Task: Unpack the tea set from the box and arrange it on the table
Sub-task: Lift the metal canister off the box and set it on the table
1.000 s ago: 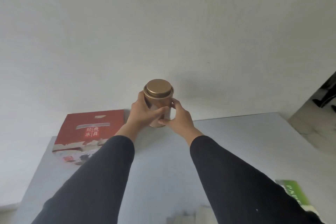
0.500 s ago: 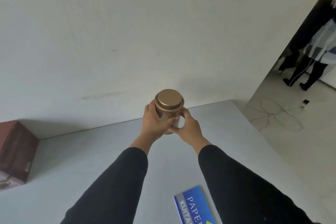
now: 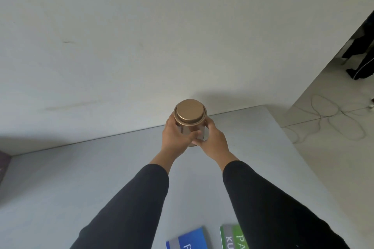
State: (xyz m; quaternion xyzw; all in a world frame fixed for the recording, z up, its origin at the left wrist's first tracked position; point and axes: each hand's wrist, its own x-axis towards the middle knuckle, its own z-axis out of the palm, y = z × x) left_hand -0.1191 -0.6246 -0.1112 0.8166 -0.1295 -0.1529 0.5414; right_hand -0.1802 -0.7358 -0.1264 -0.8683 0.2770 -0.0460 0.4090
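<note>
**Both hands hold a bronze tea tin near the table's far edge**

The left hand (image 3: 175, 139) wraps round the left side of the tea tin (image 3: 190, 121), its thumb laid across the front of the body. The right hand (image 3: 212, 140) grasps the opposite side, fingers curled behind and thumb meeting the left thumb low on the front. Both arms reach forward in black sleeves (image 3: 129, 212).

The tin is a round canister, upright, in a matte bronze-gold colour. Its flat round lid (image 3: 189, 110) is on, slightly narrower than the shoulder below it, so a stepped ring shows round the lid. The body has a soft sheen where it shows between the fingers. Whether its base touches the surface cannot be told, as the hands cover it.

It sits over the far part of the grey table (image 3: 81, 178), close to the white wall (image 3: 162, 36). At the near edge lie a blue packet (image 3: 190, 239) and a green packet (image 3: 232, 236) with white lettering. A dark box corner (image 3: 4, 164) shows at the far left.
</note>
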